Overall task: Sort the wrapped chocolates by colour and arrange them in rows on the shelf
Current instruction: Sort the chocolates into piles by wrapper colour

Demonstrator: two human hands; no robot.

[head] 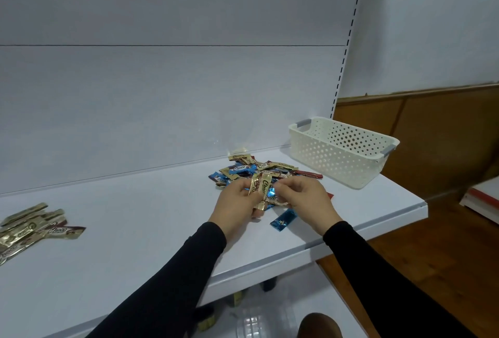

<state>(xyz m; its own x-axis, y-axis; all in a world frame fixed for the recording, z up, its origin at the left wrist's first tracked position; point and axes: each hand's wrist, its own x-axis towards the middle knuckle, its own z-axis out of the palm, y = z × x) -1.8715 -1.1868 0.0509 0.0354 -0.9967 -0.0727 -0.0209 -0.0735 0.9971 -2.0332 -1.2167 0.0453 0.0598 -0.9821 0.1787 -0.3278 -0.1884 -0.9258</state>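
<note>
Sorting "Choco" sweets on the white shelf.
Left hand clamps gold chocolates; right hand pinches into the mixed pile near the right end. Gold row lies at the left edge, beside-pile basket at the right corner.

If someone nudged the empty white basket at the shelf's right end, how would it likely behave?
The white basket looks like thin perforated plastic with nothing visible inside, so probably light and easy to slide. Its low, wide shape suggests it won't tip. It stands near the shelf corner, so a push could send it off.

White shelf, gold, blue and red chocolates, cream perforated basket, black sleeves
</note>
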